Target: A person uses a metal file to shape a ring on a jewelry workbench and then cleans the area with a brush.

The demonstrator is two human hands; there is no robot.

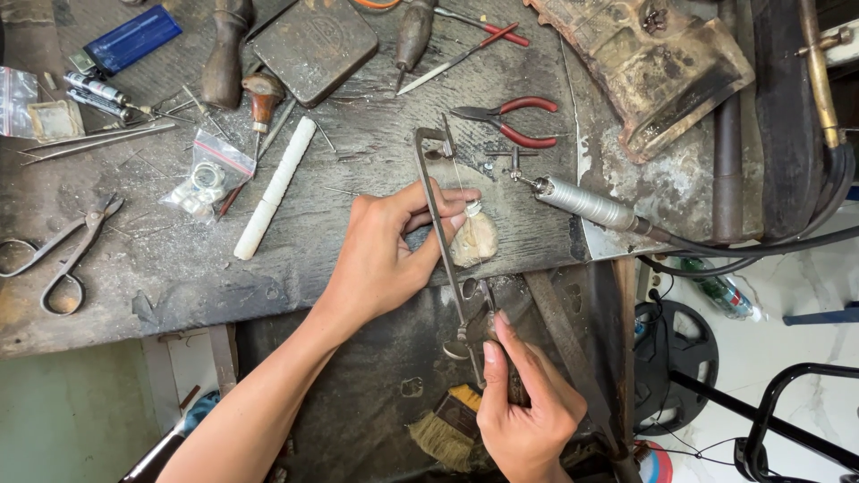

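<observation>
My left hand [386, 250] pinches a small silver ring [472, 209] between thumb and forefinger, pressing it against a worn wooden bench pin [474, 241] at the bench's front edge. My right hand [523, 407] grips the handle of a jeweller's saw [440, 215], whose metal frame rises from my fist to past the ring. The thin blade runs beside the ring; whether it touches the ring I cannot tell.
On the dark workbench [161, 268] lie red-handled pliers [514, 121], a rotary handpiece [586, 204] with cable, a white stick [276, 188], a bag of rings [208, 179], scissors [67, 255], a blue lighter [130, 38], a metal tin [313, 45]. A brush [447, 429] sits below.
</observation>
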